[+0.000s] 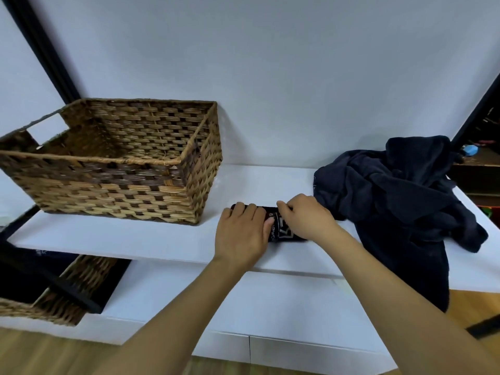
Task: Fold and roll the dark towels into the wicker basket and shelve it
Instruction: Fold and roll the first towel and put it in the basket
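A rolled dark towel [282,232] with pale lettering lies on the white top shelf [135,239], just right of the wicker basket [121,190]. My left hand [242,234] lies over the roll's left half, fingers curled over it. My right hand [308,216] grips the roll's right half from above. The basket stands upright with nothing visible inside it. A heap of loose dark towels [400,201] lies at the right end of the shelf, one corner hanging over the front edge.
A second wicker basket [54,301] sits in a lower compartment at bottom left. White drawer fronts [270,307] run below the shelf. A white wall is behind; a dark frame post [46,50] stands at the left and a cluttered shelf [476,158] at far right.
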